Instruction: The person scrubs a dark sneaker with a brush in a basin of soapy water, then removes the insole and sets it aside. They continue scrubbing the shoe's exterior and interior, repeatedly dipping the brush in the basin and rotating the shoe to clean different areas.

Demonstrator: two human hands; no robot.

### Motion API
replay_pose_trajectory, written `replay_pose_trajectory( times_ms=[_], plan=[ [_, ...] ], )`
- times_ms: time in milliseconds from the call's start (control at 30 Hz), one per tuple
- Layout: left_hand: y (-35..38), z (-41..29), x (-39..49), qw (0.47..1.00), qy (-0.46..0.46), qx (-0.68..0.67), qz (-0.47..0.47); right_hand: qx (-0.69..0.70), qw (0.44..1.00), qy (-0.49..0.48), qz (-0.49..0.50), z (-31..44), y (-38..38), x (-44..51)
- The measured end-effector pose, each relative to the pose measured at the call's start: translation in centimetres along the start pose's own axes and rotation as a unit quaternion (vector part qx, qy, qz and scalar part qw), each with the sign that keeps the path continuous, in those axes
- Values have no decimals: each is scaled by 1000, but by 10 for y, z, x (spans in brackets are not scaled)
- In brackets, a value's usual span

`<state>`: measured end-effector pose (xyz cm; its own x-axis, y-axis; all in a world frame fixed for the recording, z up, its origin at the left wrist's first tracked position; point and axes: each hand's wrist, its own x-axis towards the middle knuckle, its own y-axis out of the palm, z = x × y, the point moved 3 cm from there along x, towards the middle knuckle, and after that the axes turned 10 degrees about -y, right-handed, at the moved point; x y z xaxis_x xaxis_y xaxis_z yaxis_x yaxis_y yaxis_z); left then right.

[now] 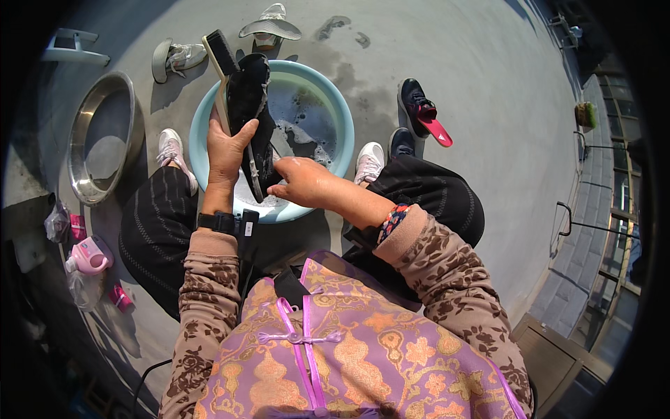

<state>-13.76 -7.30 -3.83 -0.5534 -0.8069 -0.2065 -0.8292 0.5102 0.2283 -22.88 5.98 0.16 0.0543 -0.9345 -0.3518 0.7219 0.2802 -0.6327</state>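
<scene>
My left hand (228, 149) grips a wet black shoe (250, 99) together with the pale handle of a scrubbing brush (222, 55). The brush's dark bristles point up beside the shoe's toe. Whitish frayed patches run along the shoe's edge. My right hand (306, 180) is at the shoe's lower end, its fingers bent against the opening; whether they pinch anything is hidden. Both hands are over a light blue plastic basin (343, 120) of sudsy, murky water (309, 118).
White sneakers (186, 56) with grey insoles (269, 29) stand beyond the basin. Dark shoes (413, 105), one with a red insole (435, 131), are at right. At left are a metal basin (76, 173), a pink detergent jug (90, 255) and pink packets (120, 297).
</scene>
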Motion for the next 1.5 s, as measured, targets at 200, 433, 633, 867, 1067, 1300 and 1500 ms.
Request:
replay_pose_trajectory(
  times_ms=[200,433,633,867,1067,1300,1500],
  plan=[
    [5,-26,-7,994,64,87,7,30,999,13,5,-2,-3,2],
    [7,-56,-14,968,134,213,8,232,970,44,-63,-8,-3,6],
    [18,-97,-20,975,138,156,72,712,681,34,-164,-8,-19,16],
    [33,-132,-28,987,70,75,124,896,437,-56,-47,7,-47,35],
    [29,-139,-30,976,78,154,131,853,499,13,-152,23,-62,54],
    [32,-113,-34,960,110,201,162,888,441,-72,-105,16,-36,72],
    [39,-120,-30,958,124,188,177,863,474,-78,-157,4,-28,87]
  ],
)
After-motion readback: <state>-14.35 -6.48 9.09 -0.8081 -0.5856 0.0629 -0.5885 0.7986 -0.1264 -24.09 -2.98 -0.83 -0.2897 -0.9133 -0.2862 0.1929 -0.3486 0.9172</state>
